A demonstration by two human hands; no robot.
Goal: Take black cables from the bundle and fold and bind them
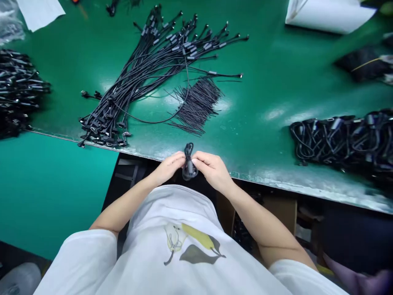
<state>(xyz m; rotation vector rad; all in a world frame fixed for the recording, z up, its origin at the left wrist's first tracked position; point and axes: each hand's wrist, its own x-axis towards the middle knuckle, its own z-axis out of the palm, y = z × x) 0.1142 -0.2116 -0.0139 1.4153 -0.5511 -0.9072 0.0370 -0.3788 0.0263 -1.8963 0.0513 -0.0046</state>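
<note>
A coiled black cable point(189, 167) is held upright at the near edge of the green table point(258, 90), between both hands. My left hand point(169, 166) pinches it from the left, fingers closed. From the right, my right hand point(211, 167) grips the coil's middle with thumb and forefinger. Loops of the cable stick out above and below the fingers. Just beyond the hands lies a pile of short black twist ties point(199, 106). Behind and left of it, a long bundle of uncoiled black cables point(138, 78) with grey sleeves and connectors fans out.
Coiled cables point(346, 137) are heaped at the right edge, and more cables point(18, 90) at the far left. A white box point(331, 16) and a dark bundle with a yellow band point(362, 63) sit at the back right. White paper point(39, 12) lies at the back left.
</note>
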